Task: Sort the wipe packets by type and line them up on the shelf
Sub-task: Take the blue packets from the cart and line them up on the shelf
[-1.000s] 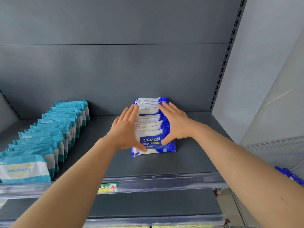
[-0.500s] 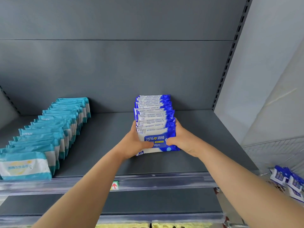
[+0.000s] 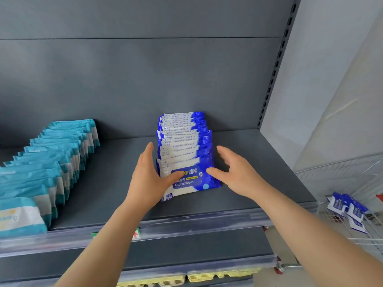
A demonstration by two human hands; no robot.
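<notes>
Shelf lip [image 3: 186, 222] nearest us. Left hand [image 3: 145, 179] flat against blue wipe row [image 3: 182, 150], thumb on front packet; right hand [image 3: 238, 175] spread, thumb touching, gripping nothing. Row runs toward back panel. Teal row [image 3: 51, 158] lined up far left. We judge task part done: loose blue packets [image 3: 348, 210] wait in basket [image 3: 331, 168], right. Bare shelf both sides of row

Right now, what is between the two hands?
The row of blue alcohol wipe packets on the shelf lies between the left hand and the right hand. The head view shows it.
</notes>
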